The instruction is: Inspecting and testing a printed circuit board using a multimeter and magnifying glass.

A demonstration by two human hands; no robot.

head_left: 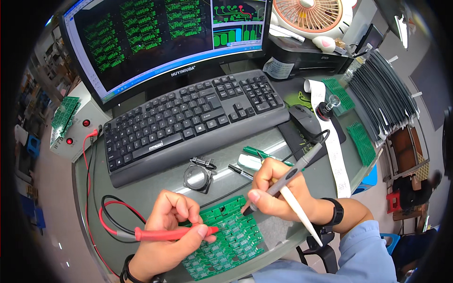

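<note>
A green printed circuit board [229,252], divided into repeated small circuits, lies flat near the table's front edge. My left hand [165,212] grips a red test probe [158,234], whose tip points right over the board's upper part. In my right hand [304,200] is a grey test probe [285,179] with a dark tip, angled down to the board's upper right corner. Whether either tip touches the board I cannot tell. A slim cream-white stick [302,218] also sits in my right hand, its thin end pointing toward me.
Beyond the hands stand a keyboard [188,122], a lit monitor [146,42] and a mouse [304,119]. A round loupe-like item [197,178] and pens [240,171] lie nearby. A paper strip [336,160], more green boards [361,144] and a dark upright stack [382,94] occupy the right.
</note>
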